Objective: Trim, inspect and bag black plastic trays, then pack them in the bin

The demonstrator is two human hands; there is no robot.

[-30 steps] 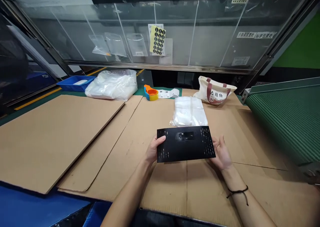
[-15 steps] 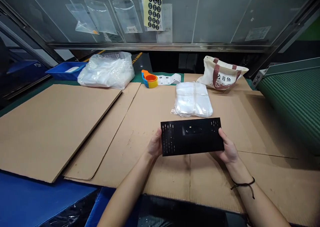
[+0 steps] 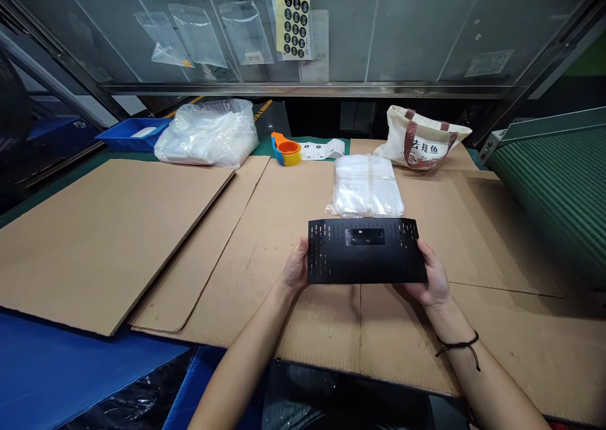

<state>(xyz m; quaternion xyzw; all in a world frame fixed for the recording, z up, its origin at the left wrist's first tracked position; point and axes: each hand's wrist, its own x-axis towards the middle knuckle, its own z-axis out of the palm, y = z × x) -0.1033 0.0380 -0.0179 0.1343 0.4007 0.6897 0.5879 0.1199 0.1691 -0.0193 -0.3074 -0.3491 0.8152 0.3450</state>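
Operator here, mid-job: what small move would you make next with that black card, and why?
I'd probably lay the black slotted card flat on the tan corrugated cardboard sheet: the left hand and right hand hold it by its short edges just above that sheet, and the bundle of clear plastic bags lies just beyond its far edge.

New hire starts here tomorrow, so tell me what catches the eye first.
First, the black slotted sheet held between the left hand and right hand, front and centre on the cardboard. Just behind it lies a bundle of clear plastic bags; further back on the right sits a canvas tote bag.
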